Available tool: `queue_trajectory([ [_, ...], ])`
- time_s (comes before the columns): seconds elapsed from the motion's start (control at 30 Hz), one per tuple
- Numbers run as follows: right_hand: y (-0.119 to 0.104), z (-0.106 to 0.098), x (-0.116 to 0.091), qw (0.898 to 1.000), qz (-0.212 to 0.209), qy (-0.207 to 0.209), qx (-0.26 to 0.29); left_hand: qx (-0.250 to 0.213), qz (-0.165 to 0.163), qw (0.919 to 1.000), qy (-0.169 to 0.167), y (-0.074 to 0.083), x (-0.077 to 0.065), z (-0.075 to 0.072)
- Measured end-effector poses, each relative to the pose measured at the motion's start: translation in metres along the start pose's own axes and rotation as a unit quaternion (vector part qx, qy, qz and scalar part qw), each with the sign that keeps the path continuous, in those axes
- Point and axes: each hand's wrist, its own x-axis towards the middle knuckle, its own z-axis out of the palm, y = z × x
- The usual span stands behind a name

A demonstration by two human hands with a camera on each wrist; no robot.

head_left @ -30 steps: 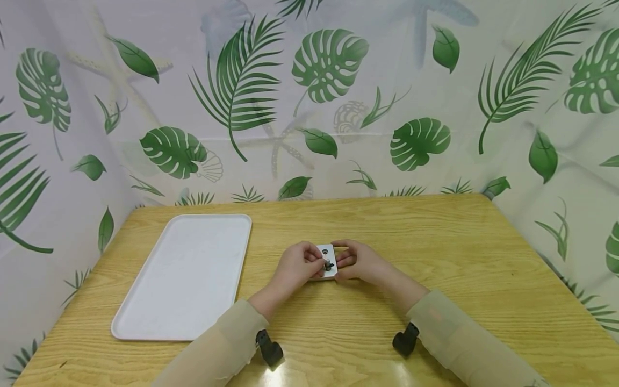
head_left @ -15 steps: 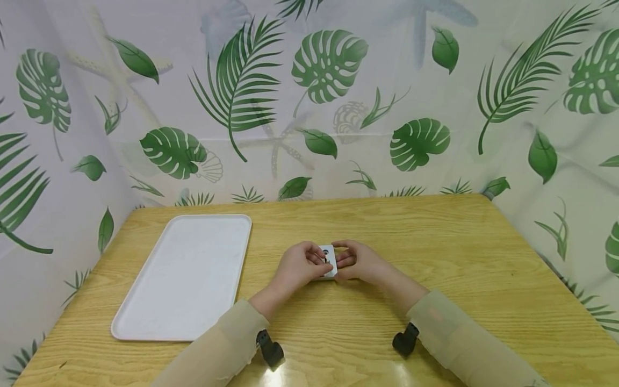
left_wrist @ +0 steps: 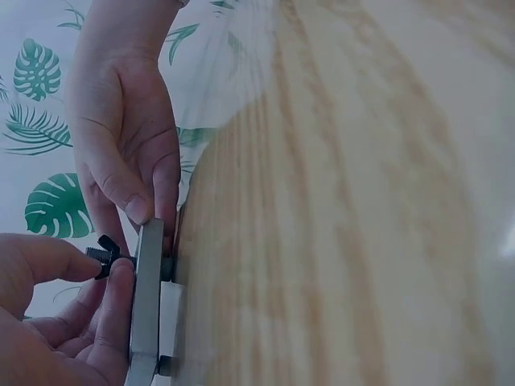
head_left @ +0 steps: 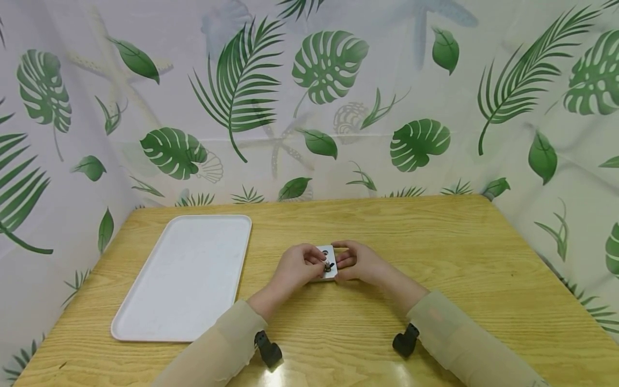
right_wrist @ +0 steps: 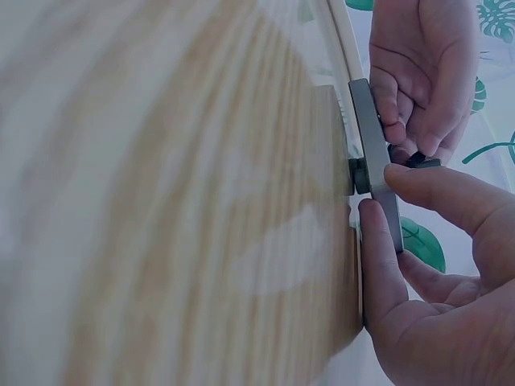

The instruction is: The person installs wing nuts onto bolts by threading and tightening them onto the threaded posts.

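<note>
A small silver metal plate (head_left: 331, 275) with a hole near its far end lies between the two hands. A threaded bolt (left_wrist: 97, 254) sticks up through it, with a black wing nut (left_wrist: 109, 244) on the thread. My left hand (head_left: 296, 265) has thumb and fingers at the wing nut and pinches it, partly hiding it in the head view. My right hand (head_left: 364, 262) grips the plate's right edge, thumb on top and fingers at the side and below, as the right wrist view shows. Dark bolt heads (left_wrist: 167, 268) stick out beneath the plate, right over the table.
A white rectangular tray (head_left: 181, 277) lies on the left of the wooden table (head_left: 435, 242). Behind and beside the table hangs a leaf-patterned cloth (head_left: 271, 107). Both sleeves carry a black wrist camera, such as the left camera (head_left: 268, 349).
My left thumb swept rightward across the wing nut half a second ago, covering it, and has drawn back left. The nut shows again. My right hand and the plate stay in place.
</note>
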Motion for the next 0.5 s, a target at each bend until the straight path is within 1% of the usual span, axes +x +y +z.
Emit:
queue_trajectory([
  [0.1,0.0001,0.0001,0.0001,1.0,0.001,-0.001,0.002,-0.03,-0.011,0.9995,-0.001,-0.0004,0.0001,0.0004],
  [0.17,0.0005,0.0001,0.0006,1.0,-0.003,-0.003,0.0,-0.037,-0.008,0.9993,-0.001,-0.0003,0.0001,0.0006],
  [0.33,0.0013,0.0004,0.0016,1.0,-0.009,-0.003,0.005,-0.035,-0.001,0.9994,0.003,0.0008,0.0004,0.0008],
  [0.5,0.0008,0.0009,0.0015,1.0,-0.008,0.0,0.006,-0.033,-0.003,0.9995,0.004,0.0014,0.0006,0.0012],
])
